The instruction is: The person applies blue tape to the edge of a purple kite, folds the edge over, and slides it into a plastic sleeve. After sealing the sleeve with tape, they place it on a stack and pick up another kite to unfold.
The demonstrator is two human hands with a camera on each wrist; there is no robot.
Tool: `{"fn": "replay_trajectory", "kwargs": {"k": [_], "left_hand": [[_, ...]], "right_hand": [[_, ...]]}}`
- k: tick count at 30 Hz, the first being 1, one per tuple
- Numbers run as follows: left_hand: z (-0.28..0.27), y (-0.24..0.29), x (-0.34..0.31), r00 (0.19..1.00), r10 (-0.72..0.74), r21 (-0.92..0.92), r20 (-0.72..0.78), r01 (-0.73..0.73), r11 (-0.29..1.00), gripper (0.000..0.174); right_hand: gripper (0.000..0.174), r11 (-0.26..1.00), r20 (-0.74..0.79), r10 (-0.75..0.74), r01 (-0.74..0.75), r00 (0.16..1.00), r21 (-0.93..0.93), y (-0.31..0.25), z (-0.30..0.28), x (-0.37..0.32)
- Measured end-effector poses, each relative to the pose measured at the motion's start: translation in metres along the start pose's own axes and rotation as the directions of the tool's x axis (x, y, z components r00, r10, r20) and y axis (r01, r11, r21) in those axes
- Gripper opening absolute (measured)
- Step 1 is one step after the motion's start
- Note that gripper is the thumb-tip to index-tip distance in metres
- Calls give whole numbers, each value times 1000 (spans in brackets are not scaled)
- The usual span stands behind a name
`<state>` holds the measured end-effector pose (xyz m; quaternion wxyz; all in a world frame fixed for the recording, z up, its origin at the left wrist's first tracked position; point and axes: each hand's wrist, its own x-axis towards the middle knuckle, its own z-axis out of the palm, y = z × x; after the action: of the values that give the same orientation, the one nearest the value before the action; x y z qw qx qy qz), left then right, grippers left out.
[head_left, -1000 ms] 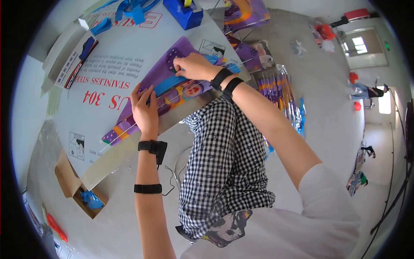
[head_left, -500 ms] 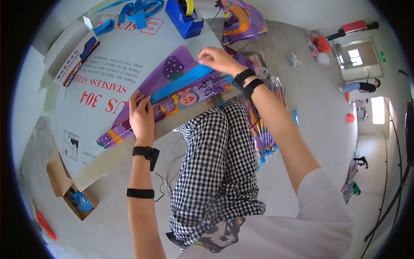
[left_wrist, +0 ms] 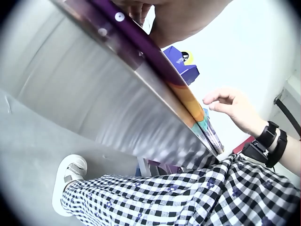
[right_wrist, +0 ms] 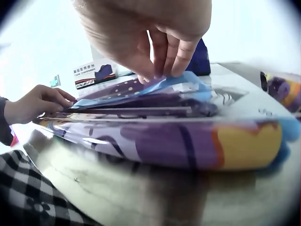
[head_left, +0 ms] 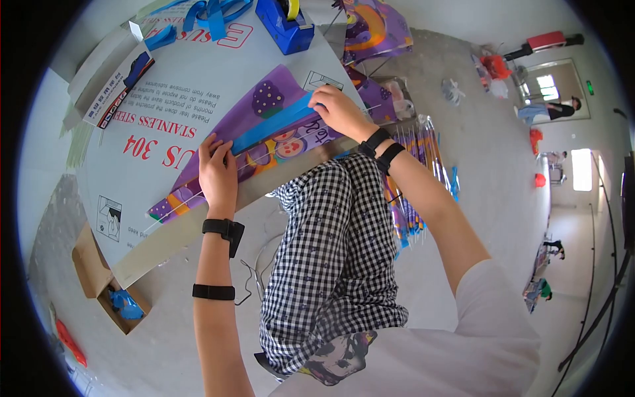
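A purple patterned sheet with thin rods (head_left: 268,99) lies folded near the table's front edge, a blue strip (head_left: 271,126) running along it. The left hand (head_left: 217,173) rests on the sheet at the strip's lower left end, fingertips pressing there. At the strip's upper right end, the right hand (head_left: 340,112) pinches the blue strip between thumb and fingers; the right wrist view shows this pinch on the translucent blue strip (right_wrist: 190,80) above the purple layers. What lies beneath the left palm is hidden.
A blue tape dispenser (head_left: 291,33), blue ribbons (head_left: 215,20) and a printed box (head_left: 119,86) are on the table (head_left: 159,112). Another purple patterned item (head_left: 377,33) stands beyond. An open carton (head_left: 99,271) and wrapped rods (head_left: 423,142) lie lower down.
The right hand reached out to the upper right, then came slightly down and now holds the strip's end. More of the strip shows than a second ago. The left hand stays on the sheet.
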<state>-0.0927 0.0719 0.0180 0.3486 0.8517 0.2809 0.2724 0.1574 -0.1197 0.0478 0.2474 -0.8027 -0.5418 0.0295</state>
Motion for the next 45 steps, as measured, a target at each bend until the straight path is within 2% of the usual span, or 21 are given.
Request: {"fn": "replay_trajectory", "kwargs": {"k": [2, 5, 8, 9, 12, 13, 16, 17, 20, 24, 27, 33, 37, 40, 45], "left_hand": [[1, 0, 0, 1000, 28, 13, 0, -28, 1000, 19], [-2, -2, -1, 994, 111, 78, 16, -112, 991, 21], [-6, -4, -3, 977, 195, 160, 80, -206, 965, 24], [-7, -6, -2, 970, 219, 188, 107, -236, 953, 25], [-11, -8, -2, 947, 272, 239, 171, -307, 921, 28], [-12, -9, -2, 939, 271, 249, 210, -319, 914, 30], [-20, -10, -1, 903, 298, 298, 308, -389, 872, 39], [-23, -9, 0, 885, 326, 327, 333, -433, 840, 43], [-34, -6, 0, 836, 352, 382, 421, -516, 767, 60], [-39, -9, -2, 794, 353, 398, 495, -568, 720, 75], [-42, -11, -2, 788, 350, 402, 507, -575, 712, 78], [-41, -14, 0, 747, 388, 437, 540, -642, 629, 74], [-39, -18, -2, 769, 370, 384, 522, -599, 703, 63], [-34, -26, -5, 799, 372, 335, 472, -553, 763, 53], [-31, -27, -7, 818, 381, 329, 431, -536, 778, 47]], "right_hand": [[10, 992, 16, 86, -87, 996, 95, 9, 6, -5], [13, 981, -13, 115, -112, 993, 156, 9, 11, -6], [16, 996, -72, -88, 86, 994, -25, 5, 12, -8], [24, 988, 6, -98, 98, 995, -123, 3, 11, -9], [37, 969, -4, -215, 213, 977, -122, -3, 15, -10], [44, 955, 81, -249, 258, 965, -145, -2, 15, -10], [42, 920, 160, -320, 346, 934, -183, -3, 20, -11], [42, 928, 179, -311, 339, 933, -156, -5, 20, -12], [46, 980, 196, -169, 186, 966, -70, -7, 16, -15], [49, 964, 192, -227, 248, 955, -93, -1, 21, -11], [50, 959, 226, -246, 271, 942, -85, -1, 21, -12], [50, 928, 159, -331, 351, 930, -125, -3, 20, -13], [42, 929, 126, -331, 346, 935, -129, -6, 19, -6], [34, 994, 269, -86, 100, 959, -39, -23, 11, 16], [31, 945, 19, -307, 307, 952, -110, -29, 37, 72]]}}
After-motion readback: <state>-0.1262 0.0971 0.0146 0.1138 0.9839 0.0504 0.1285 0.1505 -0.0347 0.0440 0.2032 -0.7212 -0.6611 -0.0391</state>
